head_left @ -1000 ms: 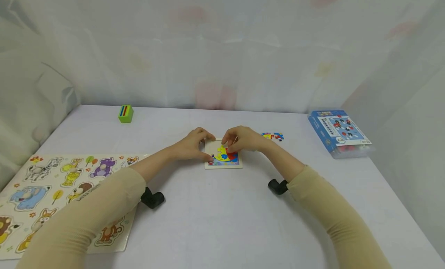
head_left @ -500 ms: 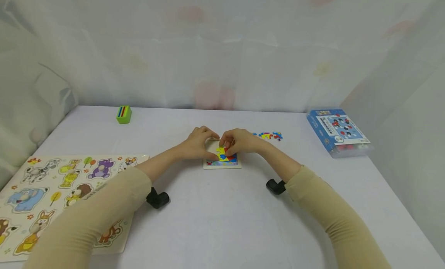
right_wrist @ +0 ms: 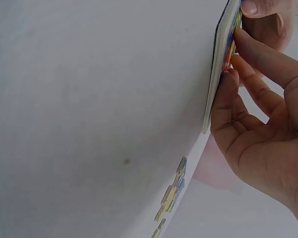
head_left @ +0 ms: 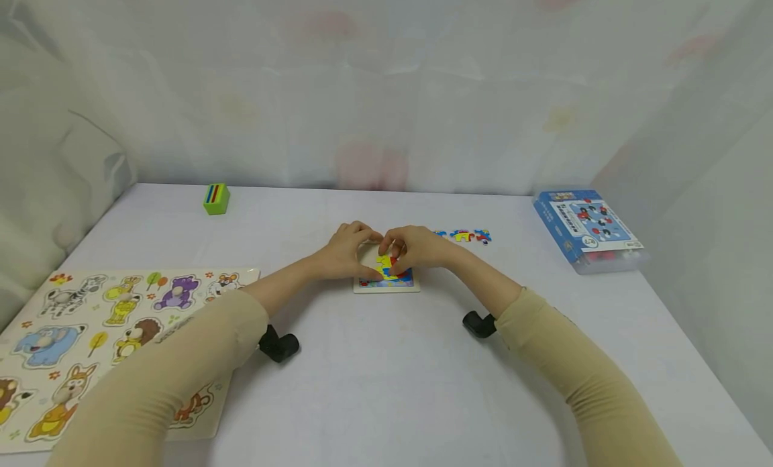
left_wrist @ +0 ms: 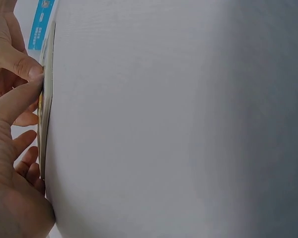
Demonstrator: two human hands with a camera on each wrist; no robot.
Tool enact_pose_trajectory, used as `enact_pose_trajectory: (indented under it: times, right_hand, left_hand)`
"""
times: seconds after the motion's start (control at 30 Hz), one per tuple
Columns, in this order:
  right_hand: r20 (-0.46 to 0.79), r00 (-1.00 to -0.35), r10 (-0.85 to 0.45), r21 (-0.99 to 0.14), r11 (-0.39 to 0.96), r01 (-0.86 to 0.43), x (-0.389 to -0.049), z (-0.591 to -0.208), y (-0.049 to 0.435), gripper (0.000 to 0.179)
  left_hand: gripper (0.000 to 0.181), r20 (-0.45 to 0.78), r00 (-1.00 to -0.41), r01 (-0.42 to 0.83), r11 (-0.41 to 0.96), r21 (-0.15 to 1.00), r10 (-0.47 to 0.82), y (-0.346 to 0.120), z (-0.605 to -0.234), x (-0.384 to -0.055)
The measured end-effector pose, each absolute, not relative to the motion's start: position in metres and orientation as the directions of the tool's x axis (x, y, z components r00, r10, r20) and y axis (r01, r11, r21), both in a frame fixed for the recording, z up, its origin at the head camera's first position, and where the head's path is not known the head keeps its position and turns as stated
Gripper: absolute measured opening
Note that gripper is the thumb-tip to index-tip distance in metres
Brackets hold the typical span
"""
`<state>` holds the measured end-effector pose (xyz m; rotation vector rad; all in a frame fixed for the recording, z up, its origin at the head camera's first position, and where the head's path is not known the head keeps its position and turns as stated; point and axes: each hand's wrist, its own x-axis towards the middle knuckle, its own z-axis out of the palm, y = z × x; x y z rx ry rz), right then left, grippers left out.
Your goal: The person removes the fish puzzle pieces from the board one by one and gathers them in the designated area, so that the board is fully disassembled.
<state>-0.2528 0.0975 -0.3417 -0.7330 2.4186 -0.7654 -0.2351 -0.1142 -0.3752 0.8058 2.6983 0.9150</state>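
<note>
A small jigsaw puzzle board (head_left: 386, 290) with a pale rim lies mid-table, partly filled with yellow, red and blue pieces (head_left: 384, 260). My left hand (head_left: 345, 253) spans its left side, the fingers by the far edge and the thumb on the pieces. From the right, my right hand (head_left: 418, 247) reaches over the board with thumb and fingertips pinching at a puzzle piece, mostly hidden beneath them. In the right wrist view the board (right_wrist: 214, 79) shows edge-on with colored pieces under both hands. Several loose puzzle pieces (head_left: 462, 236) lie behind the right hand.
A large animal puzzle board (head_left: 90, 386) lies at the left under the left forearm. A green striped block (head_left: 216, 199) stands at the back left. At the back right sits a blue box (head_left: 592, 229) with a clear plastic part.
The left hand has shifted slightly right, its thumb moving further onto the pieces beside the right hand. The right hand stays over the board, slightly lower, and more loose pieces show behind it.
</note>
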Motion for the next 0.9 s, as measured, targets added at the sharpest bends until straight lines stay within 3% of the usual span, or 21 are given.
enact_pose_trajectory:
  times: [0.9]
  right_hand:
    - [-0.269, -0.730, -0.628, -0.620, 0.694, -0.368, -0.2497, -0.3414, 0.0956, 0.033]
  left_hand:
    - [0.076, -0.002, -0.836, 0.434, 0.663, 0.610, 0.549, -0.1160, -0.3795, -0.2377]
